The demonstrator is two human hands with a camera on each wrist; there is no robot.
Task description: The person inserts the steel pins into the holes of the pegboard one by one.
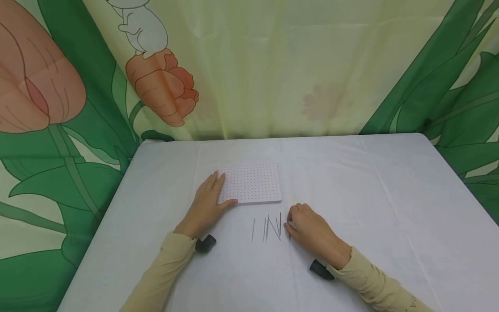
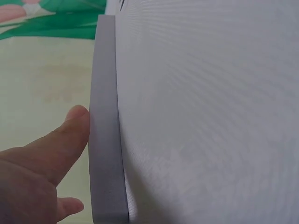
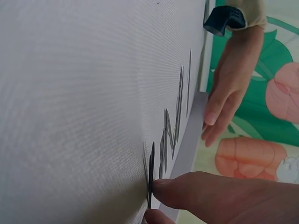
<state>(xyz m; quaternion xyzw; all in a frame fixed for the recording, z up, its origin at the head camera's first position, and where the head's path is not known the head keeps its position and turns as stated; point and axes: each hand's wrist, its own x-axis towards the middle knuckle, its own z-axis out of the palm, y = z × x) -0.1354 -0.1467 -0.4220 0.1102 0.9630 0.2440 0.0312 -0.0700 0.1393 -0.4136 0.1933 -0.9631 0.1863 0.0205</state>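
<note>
A white board (image 1: 253,184) with rows of small holes lies flat on the table. My left hand (image 1: 204,203) rests on its left end, fingers extended, the thumb at its near edge; in the left wrist view, that thumb (image 2: 70,135) touches the board's side (image 2: 105,121). Just right of the board's near corner, my right hand (image 1: 313,229) pinches a thin dark needle (image 3: 151,170) between thumb and fingertip, close to the cloth. Several similar needles (image 3: 189,84) lie in a loose row to its left, some slanted against each other. Curled fingers partly hide the pinched needle in the head view.
White cloth covers the table (image 1: 370,195), which ends at a patterned curtain (image 1: 253,78) behind. Black wrist devices (image 1: 205,244) sit at both sleeves. The needle row lies between the hands, in front of the board.
</note>
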